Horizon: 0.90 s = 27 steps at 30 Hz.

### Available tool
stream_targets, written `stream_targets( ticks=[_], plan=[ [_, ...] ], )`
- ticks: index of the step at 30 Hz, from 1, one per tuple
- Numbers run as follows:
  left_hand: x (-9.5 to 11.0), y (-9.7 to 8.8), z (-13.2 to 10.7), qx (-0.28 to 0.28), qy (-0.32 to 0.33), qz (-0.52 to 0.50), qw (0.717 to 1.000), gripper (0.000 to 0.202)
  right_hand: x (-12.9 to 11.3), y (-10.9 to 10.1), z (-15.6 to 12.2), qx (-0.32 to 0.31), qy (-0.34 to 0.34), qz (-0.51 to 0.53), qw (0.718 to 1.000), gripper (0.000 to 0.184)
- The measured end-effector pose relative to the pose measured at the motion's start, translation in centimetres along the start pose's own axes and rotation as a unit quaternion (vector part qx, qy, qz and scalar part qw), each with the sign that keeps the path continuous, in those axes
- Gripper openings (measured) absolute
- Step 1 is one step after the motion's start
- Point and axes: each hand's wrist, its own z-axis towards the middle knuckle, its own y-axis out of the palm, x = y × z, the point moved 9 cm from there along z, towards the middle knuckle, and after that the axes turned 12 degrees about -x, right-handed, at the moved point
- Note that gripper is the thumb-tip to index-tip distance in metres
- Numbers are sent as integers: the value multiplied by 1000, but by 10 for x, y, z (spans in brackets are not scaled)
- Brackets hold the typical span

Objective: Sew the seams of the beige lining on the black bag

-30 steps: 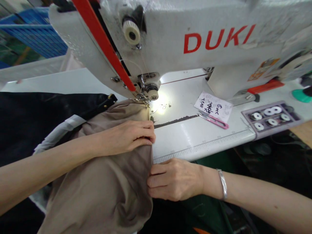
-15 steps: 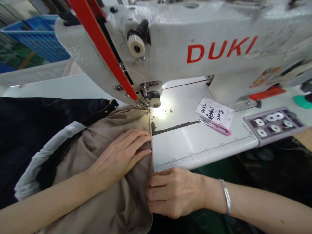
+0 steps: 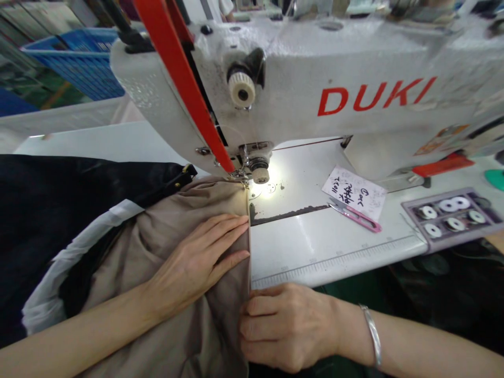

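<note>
A brown fabric (image 3: 157, 231) lies on the sewing machine table, its straight right edge running up to the presser foot (image 3: 244, 181). My left hand (image 3: 200, 257) rests flat on this fabric, fingers stretched out with their tips at the edge. Closer to me, past the table's front edge, my right hand (image 3: 287, 325) is closed on the same fabric edge, with the fingertips hidden. The sewing machine (image 3: 291, 100) stands over the work, its lamp lighting the needle plate. Black material (image 3: 79, 194) with a white wrapped strip (image 3: 74, 252) joins the fabric on the left.
Pink thread snips (image 3: 358, 218) lie on a handwritten paper slip (image 3: 346, 184). A bobbin tray (image 3: 427, 247) sits at the table's right front. Behind the machine at left is a blue basket (image 3: 82, 68). A printed ruler (image 3: 334, 257) runs along the table's front edge.
The whole view has shifted, so the machine and table appear slightly lower and further right. Both hands keep nearly the same hold on the fabric, whose edge still runs to the presser foot.
</note>
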Motion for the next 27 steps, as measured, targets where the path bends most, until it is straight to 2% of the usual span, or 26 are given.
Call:
stream_targets(
  ticks=[5, 10, 17, 24, 27],
  plan=[
    [2, -2, 0, 5, -2, 38, 999, 51, 1, 6, -2, -8, 19, 0, 1000, 23],
    [8, 0, 3, 6, -1, 99, 995, 49, 2, -3, -8, 34, 57, -32, 997, 23],
    [15, -1, 8, 23, -8, 124, 992, 44, 3, 12, -21, -32, 61, -30, 997, 18],
    [21, -8, 9, 48, 3, 131, 990, 42, 7, 19, -25, -25, 70, -17, 997, 14],
    [23, -11, 9, 62, 5, 135, 989, 41, 11, 16, -25, -3, 90, 12, 996, 20]
  ],
)
